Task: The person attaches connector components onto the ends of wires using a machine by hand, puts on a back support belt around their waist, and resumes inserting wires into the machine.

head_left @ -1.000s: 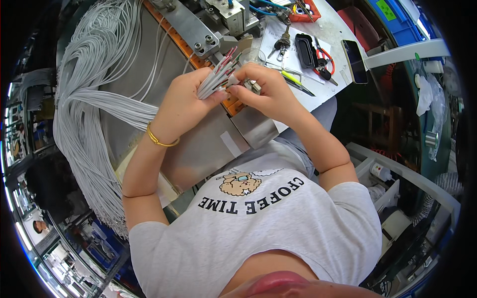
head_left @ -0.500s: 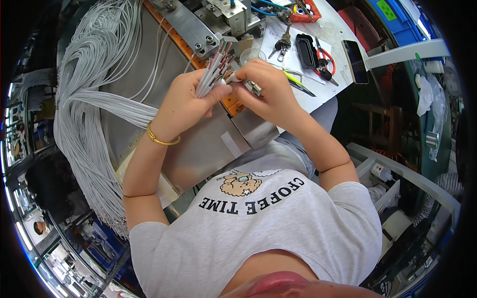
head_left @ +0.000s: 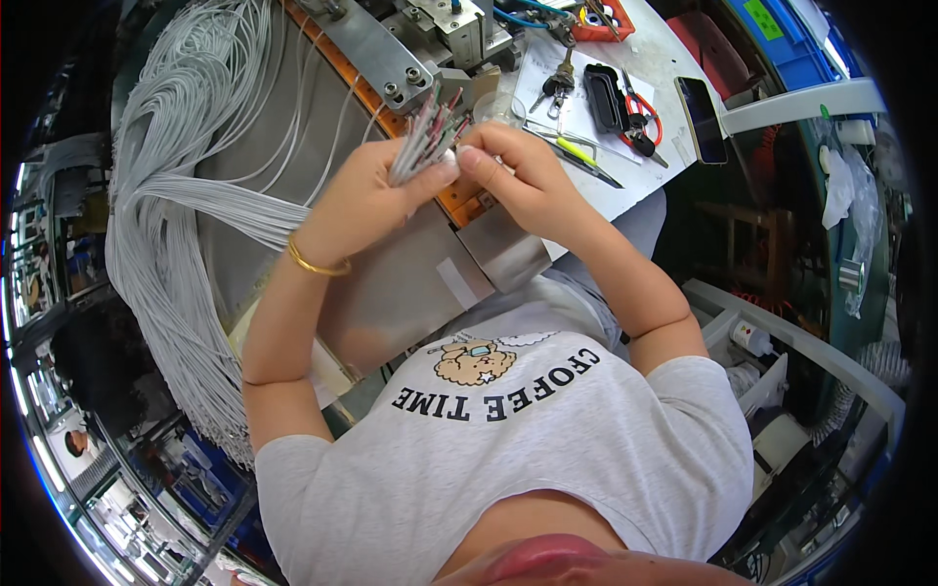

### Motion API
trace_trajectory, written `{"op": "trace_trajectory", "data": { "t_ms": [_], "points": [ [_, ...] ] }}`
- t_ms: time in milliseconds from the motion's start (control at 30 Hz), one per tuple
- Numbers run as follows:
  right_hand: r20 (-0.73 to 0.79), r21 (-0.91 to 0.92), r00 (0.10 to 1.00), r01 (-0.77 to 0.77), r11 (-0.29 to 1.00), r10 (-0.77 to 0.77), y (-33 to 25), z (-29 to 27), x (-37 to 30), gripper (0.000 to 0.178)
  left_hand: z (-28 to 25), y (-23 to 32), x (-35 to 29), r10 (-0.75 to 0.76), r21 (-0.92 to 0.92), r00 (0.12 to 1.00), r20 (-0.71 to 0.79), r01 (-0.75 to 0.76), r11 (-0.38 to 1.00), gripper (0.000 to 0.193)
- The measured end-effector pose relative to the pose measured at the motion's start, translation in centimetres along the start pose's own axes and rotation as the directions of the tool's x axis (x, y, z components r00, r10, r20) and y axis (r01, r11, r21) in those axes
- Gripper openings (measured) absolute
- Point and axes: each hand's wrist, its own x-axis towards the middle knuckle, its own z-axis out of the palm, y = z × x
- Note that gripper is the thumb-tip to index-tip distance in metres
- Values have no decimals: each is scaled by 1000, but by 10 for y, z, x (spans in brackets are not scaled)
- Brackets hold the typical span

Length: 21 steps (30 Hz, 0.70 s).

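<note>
My left hand (head_left: 366,190) is closed round a bundle of grey cables (head_left: 415,156). Their ends stick up past the fingers and show thin red, green and white wires. From that hand the cables trail left into a large heap of the same grey cable (head_left: 186,127). My right hand (head_left: 518,176) is closed in a pinch beside the left thumb, at the near side of the bundle. Whatever lies between its thumb and forefinger is hidden. A gold bangle (head_left: 313,264) circles my left wrist.
A metal machine (head_left: 440,39) with an orange rail stands just beyond my hands. To the right, a white tabletop holds keys (head_left: 559,80), a black case (head_left: 604,98), red-handled scissors (head_left: 642,127), a yellow-green pen-like tool (head_left: 576,151), a phone (head_left: 701,119) and a red bin (head_left: 604,21).
My right hand has turned over and its fingers have closed in more. A small metal-looking piece seen under its fingers before is now hidden. The bundle has shifted slightly.
</note>
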Motion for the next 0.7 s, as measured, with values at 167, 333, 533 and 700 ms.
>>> {"op": "trace_trajectory", "data": {
  "t_ms": [167, 333, 533, 700],
  "points": [
    [-124, -261, 990, -91, 961, 60, 33, -10, -1, 23, -13, -3, 3, 105, 133, 993, -61, -96, 986, 19],
    [-108, -431, 993, 3, 903, -54, 46, -4, 3, 22, -5, -9, 5, 21, 139, 979, -203, 8, 990, 21],
    [-25, 166, 960, -272, 948, 280, 69, -2, 1, 24, 0, -23, 10, -142, 145, 987, -69, 151, 978, 22],
    [-103, 86, 946, -300, 950, 308, 63, -1, -2, 23, 3, -6, 10, -201, 97, 976, -86, 209, 973, 23]
  ]
}}
